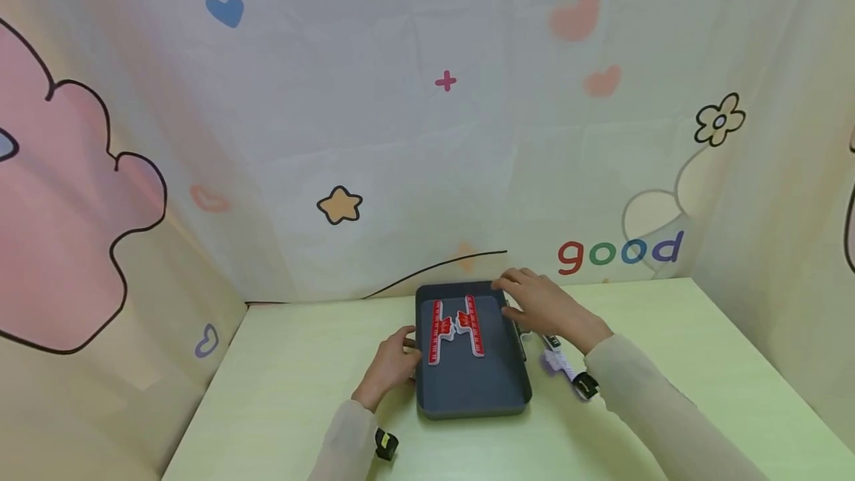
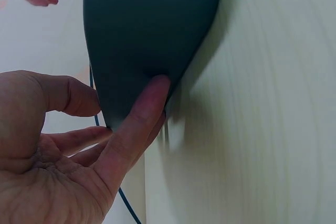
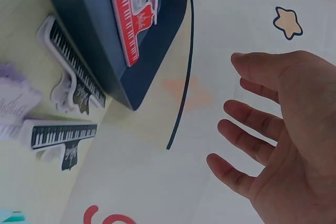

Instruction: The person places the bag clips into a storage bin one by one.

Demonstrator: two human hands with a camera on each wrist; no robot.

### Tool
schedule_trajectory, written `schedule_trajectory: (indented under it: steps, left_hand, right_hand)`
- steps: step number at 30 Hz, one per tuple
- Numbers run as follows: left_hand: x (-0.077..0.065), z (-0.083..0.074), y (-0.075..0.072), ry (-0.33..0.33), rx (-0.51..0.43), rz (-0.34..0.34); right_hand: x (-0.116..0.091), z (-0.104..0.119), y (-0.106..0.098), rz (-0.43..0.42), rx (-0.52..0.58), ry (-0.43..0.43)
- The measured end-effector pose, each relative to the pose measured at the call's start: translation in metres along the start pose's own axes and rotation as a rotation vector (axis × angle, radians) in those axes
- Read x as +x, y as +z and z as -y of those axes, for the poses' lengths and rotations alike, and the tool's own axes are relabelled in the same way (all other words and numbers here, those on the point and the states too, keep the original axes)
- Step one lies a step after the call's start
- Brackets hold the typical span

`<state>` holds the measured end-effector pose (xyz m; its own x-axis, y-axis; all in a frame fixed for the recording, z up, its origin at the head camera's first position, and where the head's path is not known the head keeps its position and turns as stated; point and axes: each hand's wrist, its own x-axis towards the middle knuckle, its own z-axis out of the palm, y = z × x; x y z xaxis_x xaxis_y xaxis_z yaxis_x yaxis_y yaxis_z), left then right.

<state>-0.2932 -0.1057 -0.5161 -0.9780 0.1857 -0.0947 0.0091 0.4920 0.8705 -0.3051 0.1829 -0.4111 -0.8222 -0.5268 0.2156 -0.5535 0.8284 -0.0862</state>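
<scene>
A dark grey rectangular tray [image 1: 477, 392] sits on the table. Inside it lie two red-and-white clips with piano-key patterns, a left one [image 1: 436, 332] and a right one [image 1: 473, 326], their ends close together. At the tray's left side, my left hand [image 1: 390, 366] holds the wall; in the left wrist view one finger [image 2: 152, 98] presses its outer face, with the thumb by the edge. My right hand [image 1: 544, 306] is over the far right rim in the head view. Its fingers are spread, holding nothing, and apart from the tray in the right wrist view.
Right of the tray are black-and-white piano-key clips, one along its wall [image 3: 79, 66] and one farther off [image 3: 63, 135], beside a lilac clip [image 3: 18, 100]. A teal item [image 3: 13, 216] shows at the corner. Behind the table hangs a printed curtain [image 1: 427, 154].
</scene>
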Motion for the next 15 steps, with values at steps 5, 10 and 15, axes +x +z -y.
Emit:
schedule_trajectory:
  steps: [5,10,15]
  left_hand:
    - [0.0,0.001,0.0,-0.002,0.007,-0.002]
    - [0.0,0.0,0.0,-0.013,0.007,0.0]
    - [-0.001,-0.001,0.0,-0.02,0.012,-0.003]
  right_hand:
    - [-0.01,-0.011,0.002,0.006,0.0,0.02]
    - [-0.022,-0.02,0.006,-0.01,-0.014,0.014]
    - [-0.032,-0.026,0.008,-0.025,-0.022,-0.004]
